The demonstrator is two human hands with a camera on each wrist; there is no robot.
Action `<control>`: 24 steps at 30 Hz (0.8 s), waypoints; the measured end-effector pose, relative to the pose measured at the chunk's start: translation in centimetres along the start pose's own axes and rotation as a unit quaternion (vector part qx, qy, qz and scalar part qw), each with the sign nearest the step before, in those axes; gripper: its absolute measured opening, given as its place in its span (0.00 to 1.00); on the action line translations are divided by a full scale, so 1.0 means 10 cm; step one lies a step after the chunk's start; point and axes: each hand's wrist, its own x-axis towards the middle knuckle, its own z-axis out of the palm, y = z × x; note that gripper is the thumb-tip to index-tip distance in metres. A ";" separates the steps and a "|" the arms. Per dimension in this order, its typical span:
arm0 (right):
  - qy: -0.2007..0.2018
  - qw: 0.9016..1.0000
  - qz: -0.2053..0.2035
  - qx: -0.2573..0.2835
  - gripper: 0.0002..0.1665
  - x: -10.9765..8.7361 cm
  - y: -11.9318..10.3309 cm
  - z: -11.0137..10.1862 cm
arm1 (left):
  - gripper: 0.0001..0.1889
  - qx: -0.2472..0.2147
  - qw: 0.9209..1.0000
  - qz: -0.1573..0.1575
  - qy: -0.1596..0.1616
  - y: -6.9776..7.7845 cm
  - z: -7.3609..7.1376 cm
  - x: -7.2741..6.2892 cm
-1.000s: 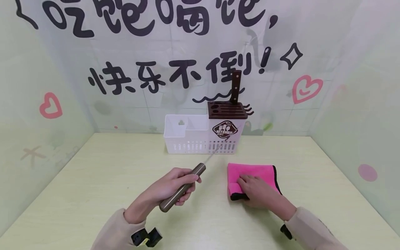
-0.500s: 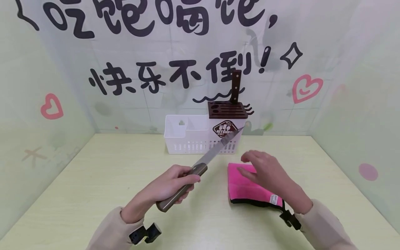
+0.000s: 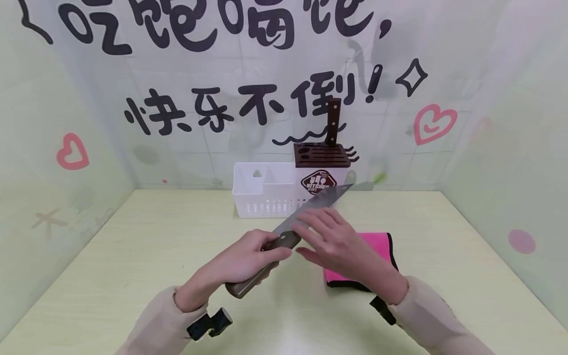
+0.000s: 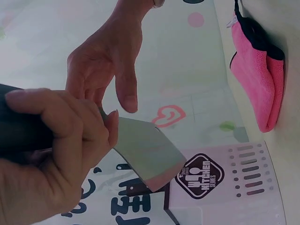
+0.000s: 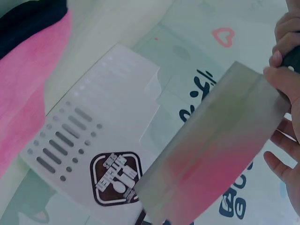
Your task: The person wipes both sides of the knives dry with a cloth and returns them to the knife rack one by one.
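In the head view my left hand point(image 3: 250, 256) grips a cleaver point(image 3: 326, 198) by its dark handle, blade angled up and away to the right. The wrist views show a broad, shiny blade point(image 4: 147, 147); in the right wrist view its face point(image 5: 213, 150) reflects pink. My right hand point(image 3: 339, 241) is beside the blade near the handle, fingers extended and overlapping the blade in the head view, thumb apart. Behind and below that hand lies a folded pink towel point(image 3: 378, 245) with black edging, partly hidden by the forearm.
At the back of the pale table point(image 3: 177, 236) stands a white perforated kitchen rack point(image 3: 266, 201). Its slotted brown top point(image 3: 321, 156) holds a tool with an upright brown handle point(image 3: 334, 121), and hooks point(image 3: 353, 155) project on the right. Printed walls enclose the back and sides.
My right hand has lifted off the pink towel and moved left to the cleaver, leaving the towel on the table. The blade has turned to show more of its face; my left hand keeps its grip.
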 end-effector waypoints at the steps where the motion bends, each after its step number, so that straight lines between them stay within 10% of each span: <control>1: 0.000 1.000 -0.011 0.004 0.25 0.02 -0.01 0.01 | 0.13 0.012 1.000 0.002 0.002 0.01 0.00 0.01; 9: 0.008 0.998 -0.034 0.056 0.13 0.09 -0.06 0.06 | 0.11 0.106 0.993 0.043 0.001 0.09 -0.06 0.06; 18: 0.011 0.996 -0.019 0.091 0.12 0.10 -0.05 0.09 | 0.11 0.116 0.991 0.028 -0.055 0.19 -0.19 0.10; 24: 0.011 0.994 0.000 0.104 0.12 0.07 -0.05 0.11 | 0.12 0.090 0.995 0.008 -0.038 0.26 -0.27 0.07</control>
